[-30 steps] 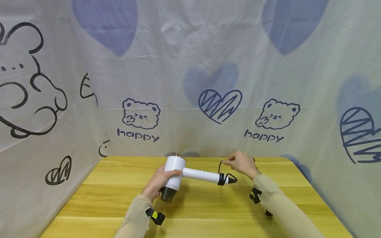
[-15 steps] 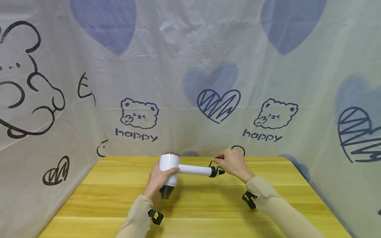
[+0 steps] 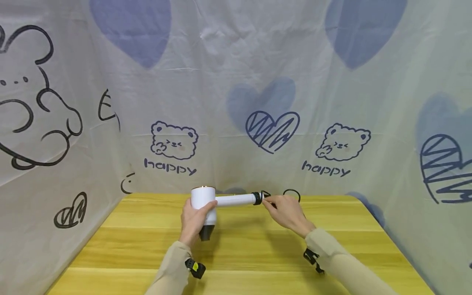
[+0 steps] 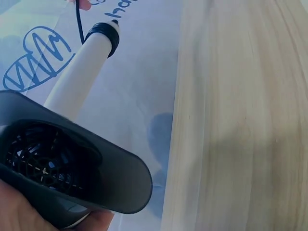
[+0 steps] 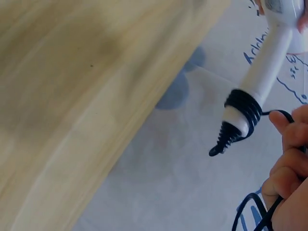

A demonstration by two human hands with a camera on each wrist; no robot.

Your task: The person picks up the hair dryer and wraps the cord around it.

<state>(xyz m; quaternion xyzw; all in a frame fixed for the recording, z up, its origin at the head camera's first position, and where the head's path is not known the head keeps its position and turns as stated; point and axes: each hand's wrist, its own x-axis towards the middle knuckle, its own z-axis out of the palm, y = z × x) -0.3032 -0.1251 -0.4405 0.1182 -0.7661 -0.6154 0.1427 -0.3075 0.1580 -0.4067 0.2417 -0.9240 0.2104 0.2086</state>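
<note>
A white hair dryer point(image 3: 202, 199) with a black nozzle point(image 4: 120, 175) is held above the table, its handle point(image 3: 234, 200) pointing right. My left hand point(image 3: 192, 221) grips the dryer's body, thumb across its front. Several turns of the black cord point(image 5: 244, 105) wrap the handle's end, beside a ribbed cord sleeve point(image 5: 225, 137). Just past that end, my right hand point(image 3: 289, 213) pinches the cord, fingers curled. A loose loop of cord stands up behind the right hand in the head view. In the left wrist view, only a bit of the right hand shows at the top.
Below both hands lies a wooden table point(image 3: 236, 262). A pale cloth point(image 3: 228, 73) printed with hearts and bears hangs behind it and along the sides. Each forearm carries a small black wrist device point(image 3: 195, 268).
The hair dryer has shifted left and up, its handle tilting more level. My right hand has moved left, and the cord is drawn closer round the handle's end.
</note>
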